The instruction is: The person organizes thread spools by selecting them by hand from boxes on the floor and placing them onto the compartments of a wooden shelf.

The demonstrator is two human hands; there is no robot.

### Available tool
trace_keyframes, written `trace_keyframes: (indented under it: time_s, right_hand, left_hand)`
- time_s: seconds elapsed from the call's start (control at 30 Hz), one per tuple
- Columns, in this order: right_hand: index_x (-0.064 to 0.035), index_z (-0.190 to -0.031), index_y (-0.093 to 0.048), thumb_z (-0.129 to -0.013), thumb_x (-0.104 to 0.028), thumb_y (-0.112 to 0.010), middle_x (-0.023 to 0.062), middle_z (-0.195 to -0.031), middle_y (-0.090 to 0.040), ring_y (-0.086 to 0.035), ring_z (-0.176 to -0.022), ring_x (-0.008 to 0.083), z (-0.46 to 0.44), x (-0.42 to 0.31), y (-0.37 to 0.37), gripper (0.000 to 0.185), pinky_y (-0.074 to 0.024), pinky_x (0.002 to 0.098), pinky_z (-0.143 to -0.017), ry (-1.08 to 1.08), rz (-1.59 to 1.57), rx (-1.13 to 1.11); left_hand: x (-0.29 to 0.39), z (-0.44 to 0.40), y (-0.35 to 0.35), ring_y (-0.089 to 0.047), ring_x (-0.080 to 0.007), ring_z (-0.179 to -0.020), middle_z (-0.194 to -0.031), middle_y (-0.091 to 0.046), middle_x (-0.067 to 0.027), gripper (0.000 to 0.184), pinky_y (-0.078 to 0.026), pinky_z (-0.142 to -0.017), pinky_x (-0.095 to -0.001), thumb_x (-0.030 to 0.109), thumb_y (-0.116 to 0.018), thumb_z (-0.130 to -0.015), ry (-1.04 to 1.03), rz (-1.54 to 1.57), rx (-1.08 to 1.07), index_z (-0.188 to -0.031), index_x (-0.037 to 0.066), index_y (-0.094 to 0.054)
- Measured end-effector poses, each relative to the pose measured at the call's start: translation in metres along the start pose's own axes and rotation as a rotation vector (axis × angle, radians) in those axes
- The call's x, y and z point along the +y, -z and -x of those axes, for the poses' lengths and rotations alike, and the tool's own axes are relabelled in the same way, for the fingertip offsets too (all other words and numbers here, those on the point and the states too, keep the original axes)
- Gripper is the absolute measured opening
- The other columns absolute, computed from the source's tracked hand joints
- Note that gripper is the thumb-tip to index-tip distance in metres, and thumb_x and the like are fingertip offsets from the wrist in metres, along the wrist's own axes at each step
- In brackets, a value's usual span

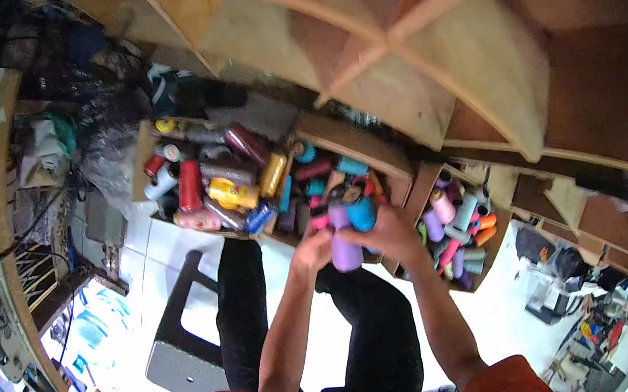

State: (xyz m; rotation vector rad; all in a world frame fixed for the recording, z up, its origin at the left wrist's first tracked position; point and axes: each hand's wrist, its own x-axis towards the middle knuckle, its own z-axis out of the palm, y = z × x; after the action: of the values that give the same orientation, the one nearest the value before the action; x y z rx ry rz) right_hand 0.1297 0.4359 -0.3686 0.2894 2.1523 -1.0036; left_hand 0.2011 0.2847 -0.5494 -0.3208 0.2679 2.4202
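A purple thread spool (347, 251) is held upright in front of me, above the middle wooden box. My right hand (386, 235) is closed on it from the right, fingertips lying across its front. At its left side my left hand (312, 251) is closed against it, with some fingers hidden behind. A blue thread spool (359, 212) stands just behind the purple one, close to my right fingers; whether I grip it too cannot be made out. Teal, pink and dark spools lie in the box around my hands.
A left box (138, 172) holds red, yellow, brown and white spools. More spools fill the right box (493, 254). Wooden shelving (388, 37) overhangs the boxes. A dark stool (186, 369) stands by my leg, and cluttered items lie at the far right.
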Motion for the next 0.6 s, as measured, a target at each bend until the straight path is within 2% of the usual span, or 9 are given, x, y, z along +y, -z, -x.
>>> trace_keyframes:
  time_s: [0.13,0.17,0.2,0.27,0.37,0.4,0.47,0.53,0.6]
  right_hand:
    - [-0.0033,-0.112,-0.055,-0.065,-0.043,-0.078,0.022,-0.1,-0.063,-0.062,-0.092,0.0378,0.03,-0.075,-0.003,0.066,-0.0486,0.0431,-0.081,0.25,0.146,0.228]
    - [-0.0021,-0.11,-0.056,-0.066,-0.042,-0.078,0.0219,-0.097,-0.062,-0.061,-0.09,0.039,0.034,-0.089,-0.008,0.063,-0.0484,0.0442,-0.079,0.366,0.192,0.411]
    - [-0.0011,-0.111,-0.055,-0.068,-0.04,-0.078,0.0216,-0.094,-0.062,-0.061,-0.088,0.041,0.038,-0.11,-0.005,0.062,-0.0479,0.0447,-0.079,0.311,0.149,0.396]
    - [0.0009,-0.097,-0.054,-0.072,-0.041,-0.075,0.0205,-0.087,-0.061,-0.061,-0.082,0.0366,0.041,-0.146,0.004,0.053,-0.0481,0.042,-0.073,0.382,0.094,0.475]
    - [-0.0031,-0.101,-0.054,-0.079,-0.039,-0.07,0.0142,-0.084,-0.061,-0.061,-0.079,0.0285,0.034,-0.175,0.012,0.045,-0.0484,0.0382,-0.072,0.292,-0.343,0.499]
    - [-0.0071,-0.107,-0.054,-0.084,-0.038,-0.065,0.0083,-0.086,-0.06,-0.059,-0.079,0.0194,0.035,-0.195,0.022,0.04,-0.048,0.0343,-0.071,0.185,-0.601,0.417]
    - [-0.0075,-0.111,-0.053,-0.085,-0.037,-0.064,0.0045,-0.089,-0.059,-0.057,-0.081,0.0144,0.028,-0.231,0.045,0.041,-0.0462,0.0309,-0.073,0.221,-0.889,0.437]
    - [-0.0059,-0.107,-0.056,-0.084,-0.036,-0.066,0.0039,-0.092,-0.059,-0.056,-0.081,0.0138,0.006,-0.263,0.071,0.039,-0.0445,0.029,-0.076,0.269,-0.692,0.653]
    - [-0.0049,-0.101,-0.059,-0.084,-0.035,-0.066,0.003,-0.094,-0.06,-0.055,-0.085,0.0136,-0.033,-0.268,0.111,0.035,-0.0434,0.0281,-0.08,0.408,-0.445,0.709]
  left_hand:
    - [0.027,0.023,-0.05,-0.056,-0.0288,-0.11,-0.122,-0.056,-0.0136,0.069,-0.042,-0.099,-0.0471,0.026,-0.077,-0.071,-0.122,0.089,-0.014,-0.128,0.004,-0.046]
    - [0.037,0.026,-0.061,-0.055,-0.0286,-0.111,-0.124,-0.055,-0.0133,0.072,-0.042,-0.099,-0.0472,0.026,-0.078,-0.069,-0.134,0.141,-0.01,-0.129,0.004,-0.045]
    - [0.05,0.025,-0.076,-0.055,-0.0282,-0.112,-0.124,-0.055,-0.0131,0.074,-0.042,-0.099,-0.0467,0.027,-0.079,-0.069,-0.14,0.236,-0.123,-0.13,0.004,-0.044]
    - [0.076,0.027,-0.096,-0.056,-0.0282,-0.112,-0.123,-0.056,-0.0129,0.076,-0.044,-0.097,-0.0464,0.029,-0.079,-0.068,-0.205,0.208,-0.131,-0.131,0.004,-0.043]
    - [0.126,0.024,-0.125,-0.057,-0.0273,-0.11,-0.122,-0.056,-0.0131,0.077,-0.045,-0.096,-0.0456,0.026,-0.079,-0.067,-0.21,0.182,-0.234,-0.131,0.004,-0.043]
    - [0.146,0.026,-0.143,-0.058,-0.027,-0.108,-0.122,-0.057,-0.0127,0.076,-0.045,-0.096,-0.0455,0.025,-0.079,-0.067,-0.178,0.184,-0.258,-0.131,0.004,-0.043]
    - [0.169,0.021,-0.142,-0.059,-0.0277,-0.107,-0.122,-0.056,-0.0131,0.077,-0.046,-0.095,-0.0456,0.025,-0.078,-0.067,-0.197,0.208,-0.228,-0.131,0.003,-0.043]
    - [0.19,0.017,-0.121,-0.058,-0.0283,-0.108,-0.122,-0.056,-0.0135,0.077,-0.046,-0.095,-0.0456,0.025,-0.078,-0.067,-0.157,0.233,-0.208,-0.132,0.003,-0.042]
    - [0.209,0.006,-0.097,-0.058,-0.031,-0.107,-0.122,-0.056,-0.0147,0.078,-0.046,-0.093,-0.0485,0.026,-0.078,-0.066,-0.185,0.207,-0.285,-0.132,0.003,-0.042]
